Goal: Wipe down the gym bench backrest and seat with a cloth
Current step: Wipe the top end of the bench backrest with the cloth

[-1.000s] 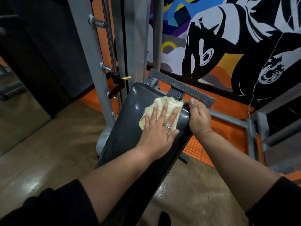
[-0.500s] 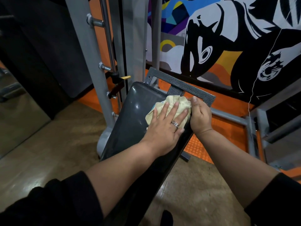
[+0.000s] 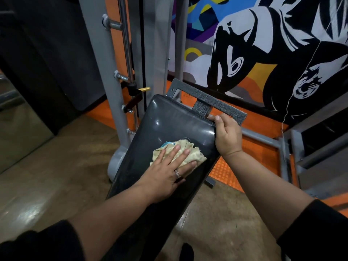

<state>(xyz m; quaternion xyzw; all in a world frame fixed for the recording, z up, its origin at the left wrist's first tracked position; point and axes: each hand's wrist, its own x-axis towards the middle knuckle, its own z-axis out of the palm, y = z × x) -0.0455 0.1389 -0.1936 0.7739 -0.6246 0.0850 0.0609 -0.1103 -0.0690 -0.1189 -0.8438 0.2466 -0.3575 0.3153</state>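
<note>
The black padded backrest (image 3: 169, 125) of the gym bench slopes away from me, its top end near a dark metal bracket (image 3: 212, 102). A crumpled pale yellow cloth (image 3: 190, 151) lies on the pad below its top right corner. My left hand (image 3: 169, 170), with a ring on one finger, presses flat on the cloth with spread fingers. My right hand (image 3: 227, 136) grips the pad's right edge near the top corner, thumb up by the bracket. The bench's lower part is hidden under my arms.
A grey rack upright (image 3: 105, 76) with chrome pegs and a round foot stands left of the bench. Behind is a painted mural wall (image 3: 263, 44). Orange floor matting (image 3: 250, 153) and grey frame bars (image 3: 286, 153) lie to the right. Shiny brown floor (image 3: 47, 176) is on the left.
My left hand has slid the cloth down the pad from the top right corner toward me. My right hand has stayed on the pad's right edge.
</note>
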